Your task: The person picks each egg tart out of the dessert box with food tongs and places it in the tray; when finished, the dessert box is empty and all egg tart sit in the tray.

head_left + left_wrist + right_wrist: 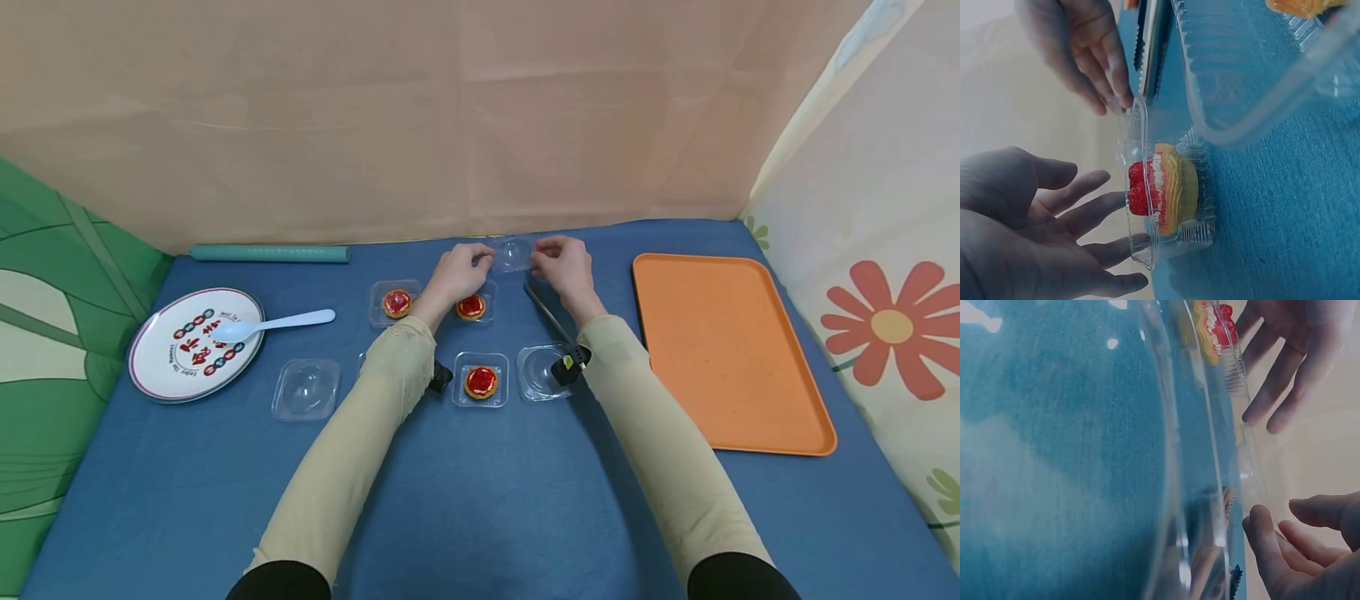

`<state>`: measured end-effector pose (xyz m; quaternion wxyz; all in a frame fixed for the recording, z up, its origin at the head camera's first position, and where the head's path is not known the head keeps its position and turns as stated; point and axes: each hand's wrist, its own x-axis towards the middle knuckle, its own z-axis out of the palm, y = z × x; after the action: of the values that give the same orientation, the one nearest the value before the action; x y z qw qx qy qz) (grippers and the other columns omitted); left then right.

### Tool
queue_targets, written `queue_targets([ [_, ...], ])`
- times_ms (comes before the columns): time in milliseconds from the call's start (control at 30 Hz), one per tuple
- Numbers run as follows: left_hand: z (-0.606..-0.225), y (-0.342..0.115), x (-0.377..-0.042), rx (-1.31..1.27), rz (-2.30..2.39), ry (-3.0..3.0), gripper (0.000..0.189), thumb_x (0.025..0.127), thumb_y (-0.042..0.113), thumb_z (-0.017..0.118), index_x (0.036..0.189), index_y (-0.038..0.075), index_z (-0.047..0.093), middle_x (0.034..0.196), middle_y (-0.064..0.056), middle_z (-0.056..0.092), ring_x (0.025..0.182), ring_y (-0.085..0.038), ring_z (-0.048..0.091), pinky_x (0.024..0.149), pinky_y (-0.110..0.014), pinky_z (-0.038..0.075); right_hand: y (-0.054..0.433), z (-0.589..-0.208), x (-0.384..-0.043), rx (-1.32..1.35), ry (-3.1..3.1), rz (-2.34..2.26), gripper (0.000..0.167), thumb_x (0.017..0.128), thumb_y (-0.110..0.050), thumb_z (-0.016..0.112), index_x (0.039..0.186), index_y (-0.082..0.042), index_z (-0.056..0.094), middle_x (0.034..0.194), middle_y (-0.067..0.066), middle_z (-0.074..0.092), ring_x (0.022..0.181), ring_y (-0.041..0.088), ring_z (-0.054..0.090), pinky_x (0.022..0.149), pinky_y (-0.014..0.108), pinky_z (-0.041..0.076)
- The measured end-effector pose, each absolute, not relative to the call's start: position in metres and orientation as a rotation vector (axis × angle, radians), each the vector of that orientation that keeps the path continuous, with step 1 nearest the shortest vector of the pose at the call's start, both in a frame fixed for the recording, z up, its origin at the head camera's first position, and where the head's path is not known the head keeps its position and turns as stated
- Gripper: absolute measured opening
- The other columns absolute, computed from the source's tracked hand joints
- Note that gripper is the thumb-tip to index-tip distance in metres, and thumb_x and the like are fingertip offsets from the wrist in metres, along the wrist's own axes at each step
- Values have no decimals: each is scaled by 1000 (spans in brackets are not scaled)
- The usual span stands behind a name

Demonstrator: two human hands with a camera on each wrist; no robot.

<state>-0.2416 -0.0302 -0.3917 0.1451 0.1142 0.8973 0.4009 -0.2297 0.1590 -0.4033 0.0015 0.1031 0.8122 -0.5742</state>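
Here the right hand [567, 268] pinches a clear lid [513, 254] by its edge, left hand [454, 278] loose opposite; open counter [613, 275] separates the tray [731, 354].

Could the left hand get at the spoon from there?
Probably yes: the spoon lies uncovered on the plate, handle past its rim. The left hand would just need to clear a boxed tart.
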Motion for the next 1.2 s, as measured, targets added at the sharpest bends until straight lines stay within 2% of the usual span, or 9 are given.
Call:
queue_targets([
  [167, -393, -29, -241, 337, 1148, 2584, 40, 117, 19, 46, 151, 4, 61, 148, -15, 62, 91, -24, 58, 84, -40, 51, 159, -404, -229, 323, 2532, -1792, 35, 107, -2, 63, 140, 11, 63, 132, 28, 68, 113, 40, 72, 96, 44, 64],
  [267, -392, -29, -241, 342, 1152, 2586, 40, 116, 19, 46, 150, 4, 62, 148, -15, 62, 103, -30, 61, 94, -44, 53, 159, -404, -228, 316, 2528, -1791, 35, 108, -2, 63, 140, 11, 63, 133, 28, 67, 115, 40, 71, 96, 44, 64],
  [400, -389, -35, -240, 326, 1195, 2589, 40, 116, 18, 47, 151, 3, 61, 149, -16, 62, 111, -34, 62, 99, -48, 53, 157, -403, -230, 288, 2541, -1781, 36, 108, -4, 62, 141, 11, 62, 133, 27, 67, 117, 39, 69, 97, 43, 64],
  [600, -383, -53, -241, 287, 1235, 2663, 41, 114, 18, 51, 148, -1, 62, 149, -17, 62, 139, -34, 56, 118, -49, 46, 155, -402, -232, 255, 2620, -1698, 37, 108, -8, 63, 142, 7, 64, 135, 24, 67, 118, 37, 68, 99, 45, 62],
  [867, -361, -98, -240, 210, 1389, 2675, 40, 114, 18, 52, 147, -3, 62, 146, -20, 62, 138, -36, 55, 116, -50, 49, 148, -392, -236, 171, 2806, -1602, 35, 107, -12, 64, 137, 4, 68, 135, 19, 69, 125, 35, 65, 100, 48, 59],
  [1033, -350, -130, -237, 144, 1446, 2702, 40, 113, 17, 53, 146, -4, 62, 145, -23, 61, 136, -38, 56, 113, -53, 50, 130, -377, -234, 29, 2799, -1640, 34, 109, -13, 63, 139, 3, 68, 131, 19, 71, 115, 35, 70, 94, 45, 63],
  [1200, -351, -156, -229, 32, 1468, 2716, 41, 112, 18, 57, 145, -6, 62, 140, -26, 63, 125, -42, 63, 110, -52, 54, 104, -365, -230, -116, 2604, -1743, 35, 110, -12, 62, 139, 6, 66, 126, 24, 70, 110, 41, 72, 92, 45, 65],
])
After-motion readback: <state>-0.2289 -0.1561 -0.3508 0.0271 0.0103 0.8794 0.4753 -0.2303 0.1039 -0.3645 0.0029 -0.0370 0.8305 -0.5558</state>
